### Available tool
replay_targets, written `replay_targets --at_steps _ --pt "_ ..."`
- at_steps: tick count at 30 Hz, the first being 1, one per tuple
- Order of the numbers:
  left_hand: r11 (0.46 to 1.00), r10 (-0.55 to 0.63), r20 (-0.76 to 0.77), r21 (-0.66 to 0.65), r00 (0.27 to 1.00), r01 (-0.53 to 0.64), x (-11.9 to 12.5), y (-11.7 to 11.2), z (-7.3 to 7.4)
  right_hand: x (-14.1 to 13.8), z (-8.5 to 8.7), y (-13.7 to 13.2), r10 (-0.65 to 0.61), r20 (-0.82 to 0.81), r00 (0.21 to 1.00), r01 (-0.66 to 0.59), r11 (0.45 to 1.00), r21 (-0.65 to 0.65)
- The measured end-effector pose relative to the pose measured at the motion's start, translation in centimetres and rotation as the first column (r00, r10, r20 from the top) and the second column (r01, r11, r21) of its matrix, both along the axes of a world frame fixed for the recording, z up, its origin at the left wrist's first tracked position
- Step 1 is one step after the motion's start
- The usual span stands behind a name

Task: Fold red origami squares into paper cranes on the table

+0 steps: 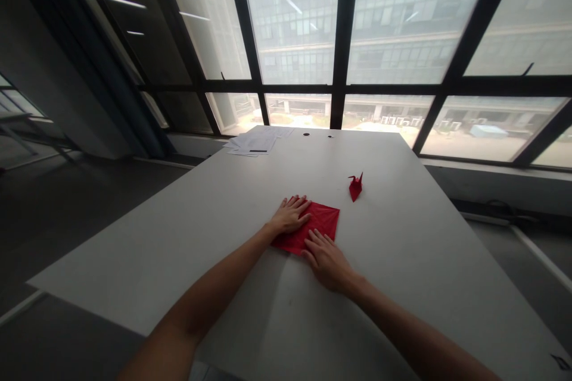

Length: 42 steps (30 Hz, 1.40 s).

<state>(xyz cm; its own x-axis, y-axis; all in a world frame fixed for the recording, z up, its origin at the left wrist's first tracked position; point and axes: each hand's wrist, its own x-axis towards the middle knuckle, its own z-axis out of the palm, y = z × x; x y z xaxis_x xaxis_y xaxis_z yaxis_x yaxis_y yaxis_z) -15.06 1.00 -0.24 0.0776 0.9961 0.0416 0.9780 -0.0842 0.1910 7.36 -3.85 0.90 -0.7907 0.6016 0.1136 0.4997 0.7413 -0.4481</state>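
A: Where is the red sheet [325, 220]?
B: Flat on the counter [201, 232], right in front of the person, with both hands on it. Faint creases cross the part I can see.
A: Which way does it run?
B: It looks roughly square, set a little askew, so I can't pick out a long axis.
A: And the left grip [290, 216]?
B: Palm down over the sheet's left side, fingers spread and pointing to the far edge. It isn't clamped on anything.
A: The right grip [328, 259]?
B: At the near edge, the fingers lying on the sheet and the rest of the hand on the near side of it. Those fingers sit closer together, but they don't pinch the edge either.
A: So which is nearer?
B: Both touch it. The left reaches farther across, while the right is at the edge closest to the body. The far right corner lies bare between them and the crane [356, 188].
A: Is the crane touching the sheet?
B: No, it stands apart, just past that corner. It's folded and red as well.
A: Farther out?
B: Papers [254, 141] overlap at the counter's far left, with a dark strip [258, 150] on top. Behind is the window [295, 24], with a curtain [96, 65] on the left.
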Motion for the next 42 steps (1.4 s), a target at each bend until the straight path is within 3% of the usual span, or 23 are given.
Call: replay_targets --at_steps 4,10,15,18,21,24,27,30,37,42 --pt "0.995 0.08 0.018 0.066 0.997 -0.081 0.5 -1.1 0.0 0.7 0.1 1.8 -0.134 -0.035 0.99 0.136 0.989 0.057" --pt "0.967 0.219 0.026 0.13 0.975 -0.221 -0.5 -1.3 0.9 0.3 -1.8 2.1 -0.144 0.08 0.986 0.14 0.989 0.053" --pt "0.971 0.212 -0.01 0.119 0.977 -0.209 -1.2 -0.8 2.2 -1.2 -2.3 2.2 -0.161 0.082 0.984 0.155 0.985 0.071" --pt "0.971 0.197 -0.039 0.147 0.98 -0.189 -0.4 -1.0 2.6 -1.7 -2.2 2.3 -0.157 0.092 0.983 0.153 0.987 0.051" --pt "0.979 0.125 -0.055 0.167 0.991 -0.115 1.7 -1.9 1.7 -1.9 -1.9 2.3 -0.177 0.101 0.979 0.173 0.984 0.045" --pt "0.995 -0.026 -0.08 0.095 0.996 0.033 3.6 -3.0 0.0 -2.7 -1.2 2.7 -0.262 0.108 0.959 0.258 0.965 0.05" --pt "0.993 -0.066 -0.112 0.086 0.992 0.076 4.3 -3.5 -1.0 -3.8 -0.6 4.0 -0.31 0.027 0.95 0.306 0.947 0.094" --pt "0.993 -0.076 -0.121 0.079 0.99 0.086 4.1 -3.5 -1.1 -4.5 -0.8 5.5 -0.285 0.012 0.958 0.282 0.955 0.095" --pt "0.994 0.097 -0.105 0.054 0.99 -0.092 1.2 -4.1 -1.0 -3.7 -2.7 6.3 -0.341 0.03 0.94 0.333 0.931 0.148" --pt "0.965 0.253 -0.136 0.101 0.958 -0.241 -0.5 -4.5 0.2 -3.7 -2.8 6.3 -0.365 0.052 0.93 0.355 0.924 0.141"
